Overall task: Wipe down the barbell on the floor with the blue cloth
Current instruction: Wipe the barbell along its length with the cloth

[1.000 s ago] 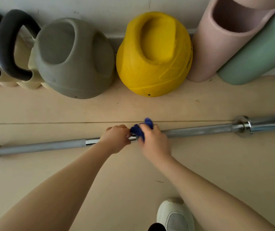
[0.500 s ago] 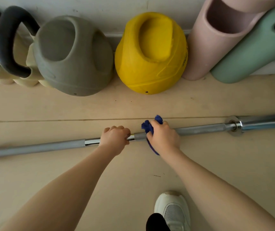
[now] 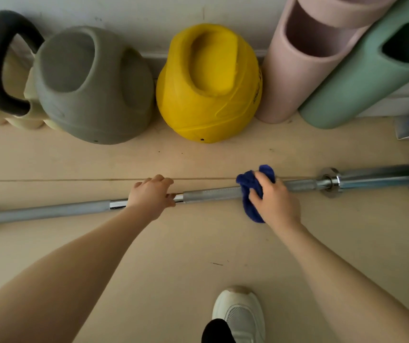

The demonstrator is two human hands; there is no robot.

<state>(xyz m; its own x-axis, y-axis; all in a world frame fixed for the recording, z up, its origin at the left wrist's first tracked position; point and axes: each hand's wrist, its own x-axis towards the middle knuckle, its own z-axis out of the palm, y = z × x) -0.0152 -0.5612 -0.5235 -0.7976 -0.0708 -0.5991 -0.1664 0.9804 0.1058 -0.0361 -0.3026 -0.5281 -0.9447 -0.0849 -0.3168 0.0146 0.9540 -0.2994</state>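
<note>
- The right hand (image 3: 274, 200) has slid along the barbell (image 3: 210, 194), away from the left hand (image 3: 150, 195), since a moment ago.
- A white shoe (image 3: 239, 315) is on the floor, nearer than both hands.
- The right hand squeezes the blue cloth (image 3: 250, 194) around the bar.
- The left hand rests on the bar, fingers curled over it.
- Past the hands sit a grey weight (image 3: 89, 87) and a yellow weight (image 3: 208, 85).

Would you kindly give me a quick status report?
Left hand steadying barbell mid-shaft. Right hand clamps blue cloth around shaft, near right collar. Path clear.
</note>
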